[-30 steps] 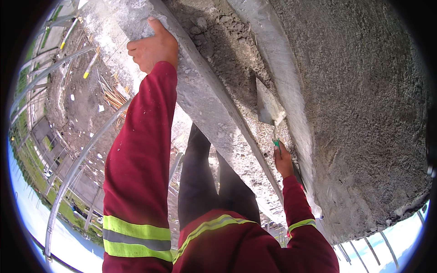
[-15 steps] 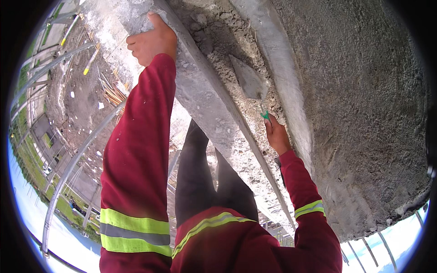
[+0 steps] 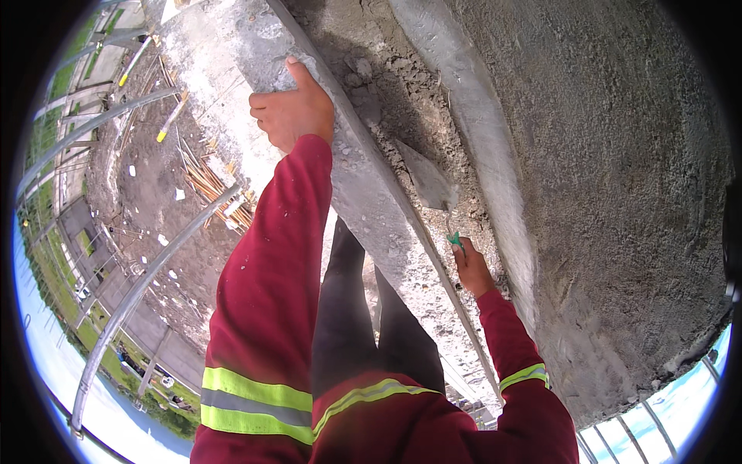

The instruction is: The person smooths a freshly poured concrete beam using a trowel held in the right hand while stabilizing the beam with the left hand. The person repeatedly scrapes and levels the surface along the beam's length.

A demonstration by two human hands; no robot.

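A pointing trowel (image 3: 425, 179) lies with its grey blade against loose mortar (image 3: 371, 85) in the trough between a long straight board (image 3: 369, 232) and a concrete ledge. My right hand (image 3: 473, 267) is closed round its handle, of which a green part shows by the fingers. Farther off to the left, my left hand (image 3: 295, 114) rests at the board's outer side. Its fingers are curled and the thumb points away over a grey, dusty surface. What those fingers grip, if anything, blends with the grey behind and cannot be made out.
A rough grey plastered wall (image 3: 610, 193) rises on the right above the smooth concrete ledge (image 3: 495, 147). Metal poles (image 3: 147, 271) cross on the left, with a drop beyond to ground holding a pile of sticks (image 3: 212, 189). My legs (image 3: 348, 301) stand close to the board.
The view has shifted, so the board, trowel and both hands appear lower and farther right. The right hand still grips the trowel, and its blade remains on the mortar.
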